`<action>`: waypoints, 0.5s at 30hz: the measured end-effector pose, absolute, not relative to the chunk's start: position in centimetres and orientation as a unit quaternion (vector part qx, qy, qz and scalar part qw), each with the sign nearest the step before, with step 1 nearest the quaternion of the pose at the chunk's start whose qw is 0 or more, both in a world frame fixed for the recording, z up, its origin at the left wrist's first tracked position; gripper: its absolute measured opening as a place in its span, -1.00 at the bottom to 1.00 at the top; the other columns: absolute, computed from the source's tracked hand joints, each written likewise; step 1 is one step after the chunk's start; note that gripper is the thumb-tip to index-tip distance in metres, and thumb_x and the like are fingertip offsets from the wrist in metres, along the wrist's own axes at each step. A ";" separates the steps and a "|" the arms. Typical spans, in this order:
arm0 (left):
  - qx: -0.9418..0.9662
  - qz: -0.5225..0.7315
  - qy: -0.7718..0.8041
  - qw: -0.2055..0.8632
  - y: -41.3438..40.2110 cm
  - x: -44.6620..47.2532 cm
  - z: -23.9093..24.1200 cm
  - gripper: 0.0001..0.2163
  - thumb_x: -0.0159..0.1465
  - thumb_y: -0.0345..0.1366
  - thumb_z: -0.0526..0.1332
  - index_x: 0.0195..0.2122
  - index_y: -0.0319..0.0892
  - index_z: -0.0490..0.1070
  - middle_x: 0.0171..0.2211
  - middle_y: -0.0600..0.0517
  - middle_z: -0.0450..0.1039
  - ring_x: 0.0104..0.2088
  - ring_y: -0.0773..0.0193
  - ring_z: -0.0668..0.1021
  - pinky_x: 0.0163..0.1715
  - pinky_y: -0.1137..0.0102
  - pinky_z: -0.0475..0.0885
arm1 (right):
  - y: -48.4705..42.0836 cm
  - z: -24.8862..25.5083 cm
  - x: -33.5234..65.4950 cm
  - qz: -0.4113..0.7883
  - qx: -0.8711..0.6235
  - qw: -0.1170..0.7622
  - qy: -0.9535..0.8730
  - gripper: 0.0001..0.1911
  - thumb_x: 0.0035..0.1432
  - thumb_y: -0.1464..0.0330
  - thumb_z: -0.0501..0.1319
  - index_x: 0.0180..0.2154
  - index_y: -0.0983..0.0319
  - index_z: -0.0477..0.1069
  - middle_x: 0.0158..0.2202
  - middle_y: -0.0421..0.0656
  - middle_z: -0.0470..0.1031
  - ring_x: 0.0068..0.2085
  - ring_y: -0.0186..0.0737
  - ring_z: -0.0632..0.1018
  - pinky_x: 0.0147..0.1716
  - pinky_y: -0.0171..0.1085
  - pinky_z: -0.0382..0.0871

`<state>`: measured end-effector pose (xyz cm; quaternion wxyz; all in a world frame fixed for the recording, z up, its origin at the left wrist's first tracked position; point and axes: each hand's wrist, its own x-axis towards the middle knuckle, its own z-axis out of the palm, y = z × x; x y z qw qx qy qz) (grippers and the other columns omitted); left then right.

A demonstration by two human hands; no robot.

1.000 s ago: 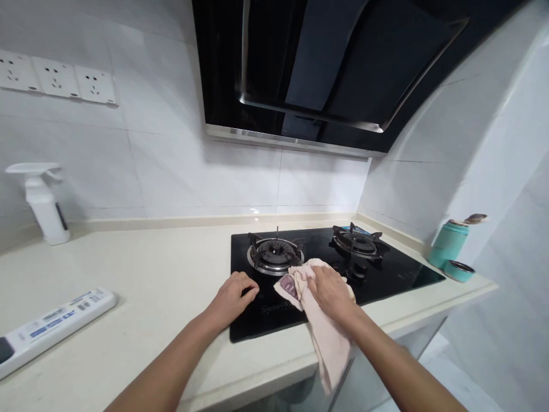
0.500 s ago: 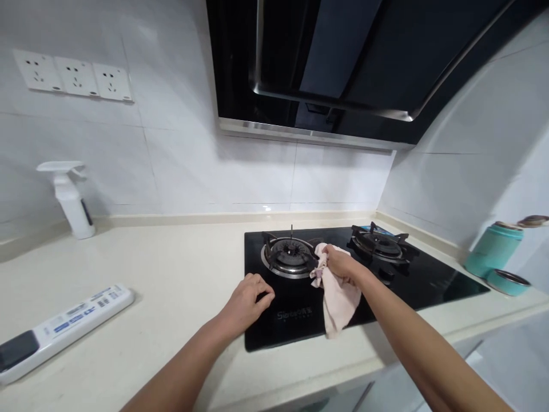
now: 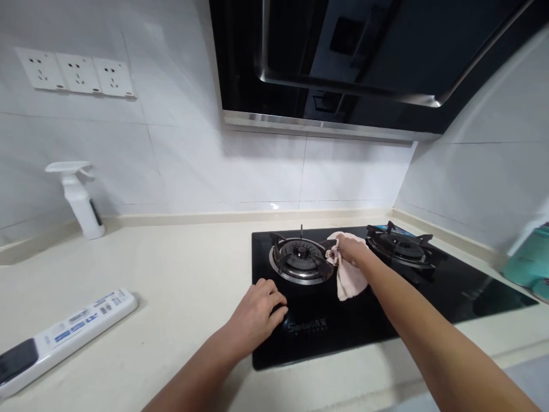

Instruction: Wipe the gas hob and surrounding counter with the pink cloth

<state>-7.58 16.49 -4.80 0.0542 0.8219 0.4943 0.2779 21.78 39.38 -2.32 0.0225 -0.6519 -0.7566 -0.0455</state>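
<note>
Cloth [image 3: 351, 281], pale pink, is bunched in the right hand [image 3: 350, 250], whose fingers look closed on the gathered part while the rest spreads loose toward the front of the stove [image 3: 360, 323]. It sits between the two burners, at the right side of the left burner [image 3: 301, 256]; whether it touches the metal ring is hard to tell.

For good wiping here, a tight bundle would probably reach in beside the ring best, with the loose end tucked up so it cannot snag on the black prongs. Firm, short strokes around the ring's curve should suit.

The left hand [image 3: 258, 307], loosely curled with nothing visible in it, is at the stove's left edge, a fair place for steadying the body. The right burner [image 3: 402, 247] calls for elbow care.
</note>
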 end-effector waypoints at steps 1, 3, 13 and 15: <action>0.825 0.275 0.492 0.051 16.5 -7.6 -4.8 -0.86 0.42 -0.30 0.20 -0.15 -0.13 0.57 -0.17 -0.03 0.49 -0.12 0.16 0.48 -0.09 0.23 0.43 | 39.1 -2.3 21.6 -0.054 -0.659 0.017 -0.750 -0.56 0.42 0.11 0.21 0.17 0.25 0.38 0.09 -0.03 0.48 0.07 -0.05 0.53 0.11 0.05 0.43; 0.826 0.269 0.493 0.053 16.4 -7.7 -4.7 -0.85 0.42 -0.30 0.20 -0.13 -0.14 0.57 -0.16 -0.03 0.49 -0.12 0.16 0.49 -0.10 0.24 0.43 | 38.0 -2.2 21.3 -0.072 -0.670 0.004 -0.739 -0.56 0.42 0.12 0.21 0.16 0.26 0.39 0.07 -0.03 0.49 0.05 -0.06 0.54 0.10 0.02 0.43; 0.796 0.296 0.513 0.125 15.7 -7.8 -3.6 -0.84 0.41 -0.23 0.21 -0.15 -0.11 0.59 -0.17 -0.03 0.50 -0.06 0.12 0.51 0.02 0.19 0.44 | 27.4 -3.6 19.5 -0.155 -0.611 -0.003 -0.776 -0.66 0.43 0.31 0.09 0.03 0.46 0.41 -0.09 0.23 0.55 0.00 0.12 0.58 0.14 0.06 0.19; 0.783 0.318 0.512 0.151 15.5 -7.9 -3.5 -0.82 0.40 -0.22 0.20 -0.12 -0.10 0.58 -0.14 -0.03 0.49 -0.06 0.14 0.53 0.03 0.20 0.44 | 25.3 -4.3 19.1 -0.174 -0.591 0.008 -0.788 -0.68 0.43 0.36 0.03 0.01 0.47 0.41 -0.08 0.27 0.53 0.00 0.14 0.57 0.10 0.03 0.22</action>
